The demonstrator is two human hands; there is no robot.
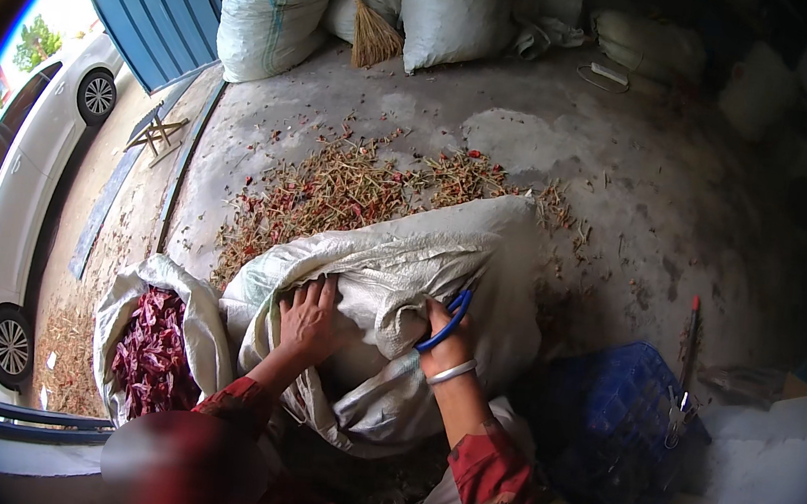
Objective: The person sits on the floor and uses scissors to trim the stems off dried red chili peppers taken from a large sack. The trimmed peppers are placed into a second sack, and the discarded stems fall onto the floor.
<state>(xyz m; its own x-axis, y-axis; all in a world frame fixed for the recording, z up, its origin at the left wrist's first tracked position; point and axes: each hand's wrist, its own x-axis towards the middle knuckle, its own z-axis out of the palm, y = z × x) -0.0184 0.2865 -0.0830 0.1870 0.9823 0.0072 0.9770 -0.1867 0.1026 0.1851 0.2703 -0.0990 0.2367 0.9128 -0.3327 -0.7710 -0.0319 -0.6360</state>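
A large white woven sack (372, 258) lies in front of me, its mouth loose and folded. My left hand (307, 321) is on its left part, fingers hooked over a fold beside a dark gap. Closed on bunched cloth at the sack's right is my right hand (447, 346), with a white bangle on the wrist. A blue looped handle (462, 305), like that of scissors, runs around the right fingers; no blades show. What the big sack holds is hidden. To the left stands a smaller open white sack (216, 340) filled with dried red chillies (149, 352).
Chilli stems and scraps (331, 188) are spread over the concrete floor beyond the sack. Full white sacks (453, 11) and a straw broom (375, 35) stand at the back. A blue plastic crate (597, 397) is at my right. Outside the left doorway is a white car (36, 167).
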